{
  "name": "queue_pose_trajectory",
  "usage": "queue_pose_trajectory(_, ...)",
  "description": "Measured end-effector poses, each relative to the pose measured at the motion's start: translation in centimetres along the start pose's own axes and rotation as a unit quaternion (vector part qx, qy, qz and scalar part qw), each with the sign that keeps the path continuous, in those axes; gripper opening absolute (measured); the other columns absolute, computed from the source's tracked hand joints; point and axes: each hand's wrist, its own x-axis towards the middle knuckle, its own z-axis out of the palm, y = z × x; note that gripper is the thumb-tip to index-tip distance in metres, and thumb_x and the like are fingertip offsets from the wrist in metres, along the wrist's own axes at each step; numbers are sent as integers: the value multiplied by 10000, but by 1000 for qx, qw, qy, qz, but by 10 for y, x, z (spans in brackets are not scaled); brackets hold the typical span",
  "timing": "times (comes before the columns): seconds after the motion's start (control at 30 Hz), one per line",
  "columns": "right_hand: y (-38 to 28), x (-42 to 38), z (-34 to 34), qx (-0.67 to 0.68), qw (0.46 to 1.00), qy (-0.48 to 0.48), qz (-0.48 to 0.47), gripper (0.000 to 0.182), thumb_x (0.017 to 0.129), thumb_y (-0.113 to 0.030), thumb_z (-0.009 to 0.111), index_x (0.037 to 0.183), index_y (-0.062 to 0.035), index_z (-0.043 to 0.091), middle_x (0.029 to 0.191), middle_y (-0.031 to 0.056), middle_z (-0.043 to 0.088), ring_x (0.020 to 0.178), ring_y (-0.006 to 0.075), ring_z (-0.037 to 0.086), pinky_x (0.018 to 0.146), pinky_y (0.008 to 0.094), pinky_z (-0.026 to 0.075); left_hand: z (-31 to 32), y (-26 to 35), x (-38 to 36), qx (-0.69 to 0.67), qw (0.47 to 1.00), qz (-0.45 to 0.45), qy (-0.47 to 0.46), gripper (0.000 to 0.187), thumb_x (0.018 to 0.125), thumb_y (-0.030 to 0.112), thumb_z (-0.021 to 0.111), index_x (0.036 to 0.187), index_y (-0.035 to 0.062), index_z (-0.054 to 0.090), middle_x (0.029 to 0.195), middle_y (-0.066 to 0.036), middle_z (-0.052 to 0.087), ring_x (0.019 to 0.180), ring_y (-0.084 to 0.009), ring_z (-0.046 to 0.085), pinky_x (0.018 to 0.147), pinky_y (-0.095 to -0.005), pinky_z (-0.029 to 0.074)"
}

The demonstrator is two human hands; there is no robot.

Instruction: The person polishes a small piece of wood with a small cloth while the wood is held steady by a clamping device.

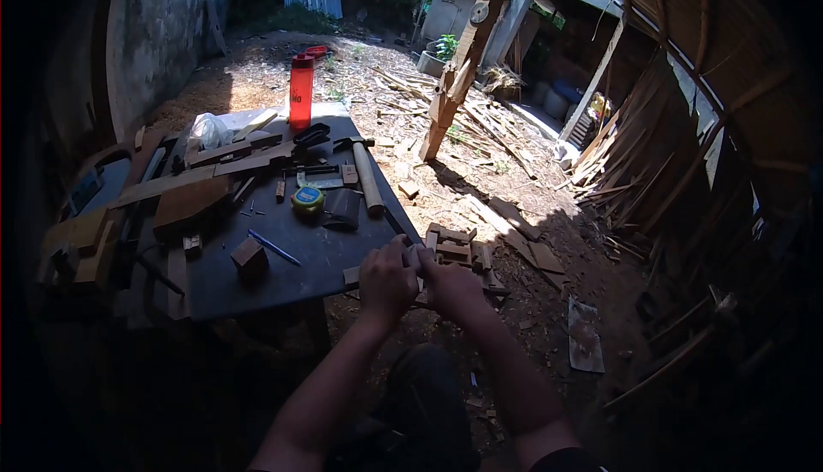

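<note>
My left hand (388,280) and my right hand (450,283) meet just off the right front corner of the dark table (334,249). Both are closed, with fingers curled around a small pale greyish piece (413,256). Most of that piece is hidden by the fingers, so its kind does not show. Nearest to the hands on the tabletop lies a hammer (368,179) with a light wooden handle. A yellow-green tape measure (308,199) sits left of it, beside a dark curved sheet (342,210).
A blue pen (274,247) and a wooden block (249,260) lie near the table's front. Boards (190,206) are piled at left. A red bottle (301,93) stands at the back. Wood offcuts (454,249) lie beyond my hands; a leaning post (463,65) rises farther off.
</note>
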Motion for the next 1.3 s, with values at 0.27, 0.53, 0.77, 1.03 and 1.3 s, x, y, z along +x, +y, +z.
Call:
queue_pose_trajectory(0.27, -48, -55, -42, -25, 987, -114, 106, 739, 882, -132, 569, 1574, -168, 312, 785, 188, 703, 719, 380, 711, 653, 509, 564, 1, -9, 0, 13, 1000, 10, 22, 609, 798, 138, 650, 1359, -13, 468, 872, -175, 636, 813, -379, 632, 757, -497, 493)
queue_pose_trajectory(0.53, -25, -17, -17, 14, 996, -60, 64, 751, 883, -148, 582, 1581, -203, 309, 784, 199, 699, 714, 390, 710, 643, 519, 567, -8, 2, -2, -13, 1000, 17, -7, 629, 801, 144, 631, 1377, -19, 440, 956, -230, 597, 852, -430, 628, 754, -518, 505)
queue_pose_trajectory(0.77, -24, -22, -33, -7, 995, -79, 60, 718, 895, -150, 578, 1568, -195, 331, 814, 184, 706, 775, 379, 724, 664, 512, 567, -1, -3, -1, 2, 1000, 11, 11, 586, 827, 177, 658, 1354, -5, 478, 985, -230, 603, 876, -406, 637, 744, -490, 517)
queue_pose_trajectory(1.03, -40, -55, -42, 3, 991, -95, 96, 705, 909, -150, 563, 1571, -157, 323, 832, 154, 724, 762, 344, 735, 651, 470, 578, -2, -3, -1, -7, 1000, 9, -2, 617, 781, 128, 581, 1372, 5, 456, 1007, -238, 569, 847, -432, 619, 743, -510, 513)
queue_pose_trajectory(1.3, -31, 6, -22, 47, 998, -32, 31, 525, 982, -182, 509, 1481, -58, 404, 884, 167, 734, 808, 336, 740, 662, 452, 580, -1, -1, -3, -8, 1000, 4, 3, 570, 835, 111, 604, 1385, 15, 490, 1016, -199, 608, 894, -333, 637, 778, -428, 530)
